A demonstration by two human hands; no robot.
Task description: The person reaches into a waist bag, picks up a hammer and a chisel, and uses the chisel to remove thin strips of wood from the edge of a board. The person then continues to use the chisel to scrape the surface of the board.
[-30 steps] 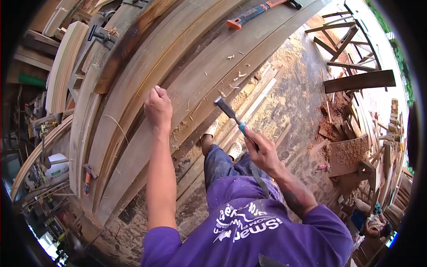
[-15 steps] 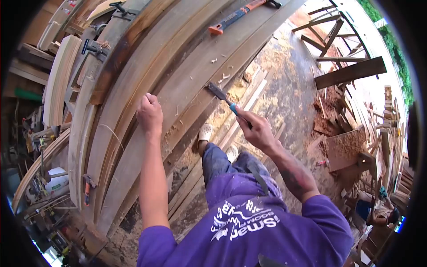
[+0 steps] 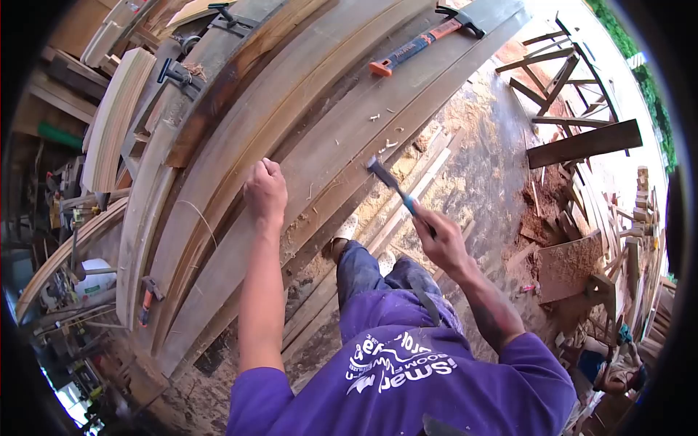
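My right hand (image 3: 442, 238) grips a chisel (image 3: 391, 182) by its blue handle. The flat blade points up and away from me, its tip overlapping the near edge of a long curved board (image 3: 320, 156). My left hand (image 3: 265, 190) is closed in a fist over the same board, knuckles up; its palm side is hidden, and I cannot tell whether anything is inside. Wood shavings (image 3: 391, 144) lie on the board around the chisel tip. Farther up the board rests a claw hammer (image 3: 422, 45) with an orange and dark blue handle.
More curved timbers (image 3: 218, 138) lie side by side to the left, with bar clamps (image 3: 178, 78) among them. A second hammer (image 3: 150, 299) sits at their lower end. Sawdust and wooden strips (image 3: 414, 196) cover the floor. A wooden frame (image 3: 567, 80) stands at the right.
The whole view has shifted, so the boards and hammer appear lower and farther right. The chisel has turned slightly, its blade now catching light. My left hand remains a fist.
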